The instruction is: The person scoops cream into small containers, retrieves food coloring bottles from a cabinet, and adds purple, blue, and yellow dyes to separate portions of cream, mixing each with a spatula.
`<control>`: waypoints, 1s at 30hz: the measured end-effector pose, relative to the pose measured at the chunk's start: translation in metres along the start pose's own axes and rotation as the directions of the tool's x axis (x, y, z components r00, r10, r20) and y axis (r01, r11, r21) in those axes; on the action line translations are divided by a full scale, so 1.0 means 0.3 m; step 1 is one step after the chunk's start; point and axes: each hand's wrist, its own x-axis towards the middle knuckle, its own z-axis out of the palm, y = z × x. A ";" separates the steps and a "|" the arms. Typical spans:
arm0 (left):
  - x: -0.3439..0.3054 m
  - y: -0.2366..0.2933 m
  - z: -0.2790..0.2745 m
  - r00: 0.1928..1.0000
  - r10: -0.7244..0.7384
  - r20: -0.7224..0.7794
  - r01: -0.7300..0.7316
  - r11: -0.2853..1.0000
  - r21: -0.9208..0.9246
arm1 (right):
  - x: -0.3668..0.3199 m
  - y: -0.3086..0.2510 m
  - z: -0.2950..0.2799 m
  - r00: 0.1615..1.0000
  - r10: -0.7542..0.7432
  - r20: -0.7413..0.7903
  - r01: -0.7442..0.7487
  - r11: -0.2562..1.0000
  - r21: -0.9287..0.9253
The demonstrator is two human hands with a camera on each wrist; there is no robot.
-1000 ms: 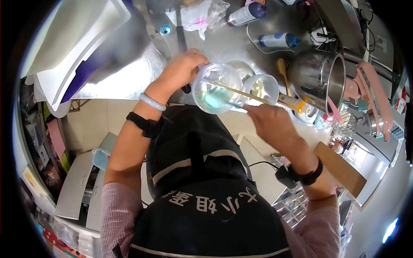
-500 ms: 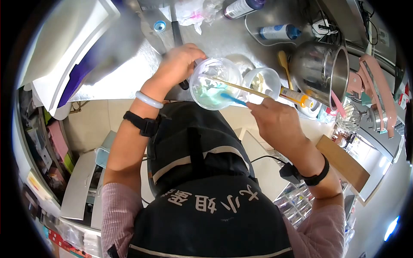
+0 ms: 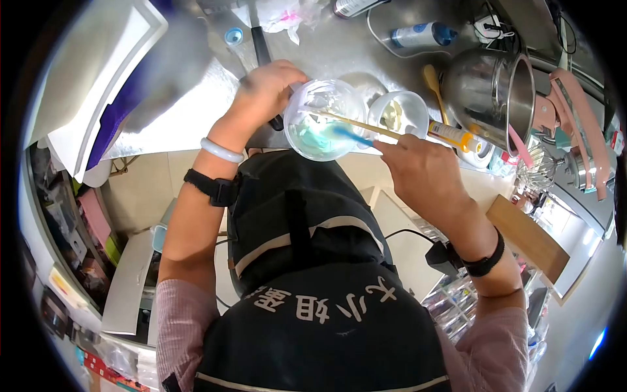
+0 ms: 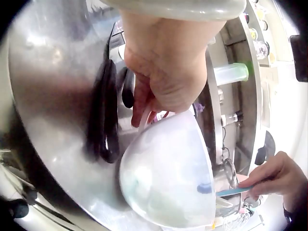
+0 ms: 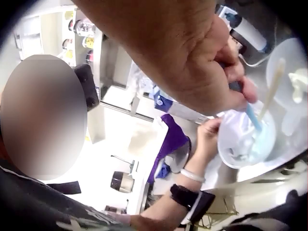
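Clear plastic bowl (image 3: pixel 324 119) gripped at its rim by left hand (image 3: pixel 261 95), right hand (image 3: pixel 418 173) pinching blue spatula (image 3: pixel 353 137) dipped inside

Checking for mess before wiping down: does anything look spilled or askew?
No spill shows. The clear plastic bowl of teal cream is tipped at the steel counter's edge, gripped by the left hand; a thin wooden stick lies across its rim.
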 end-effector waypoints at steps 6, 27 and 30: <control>-0.009 -0.010 0.009 1.000 -0.004 -0.009 0.004 1.000 0.010 | -0.006 0.008 0.034 0.999 -0.033 -0.019 0.035 0.993 0.111; -0.004 -0.019 0.013 0.999 0.017 -0.035 -0.016 1.000 0.026 | 0.012 -0.016 0.065 0.997 -0.070 0.020 0.069 0.997 0.020; 0.001 -0.005 0.004 1.000 -0.001 0.012 0.000 0.998 0.056 | 0.004 -0.022 0.037 1.000 -0.007 -0.014 0.008 0.998 0.069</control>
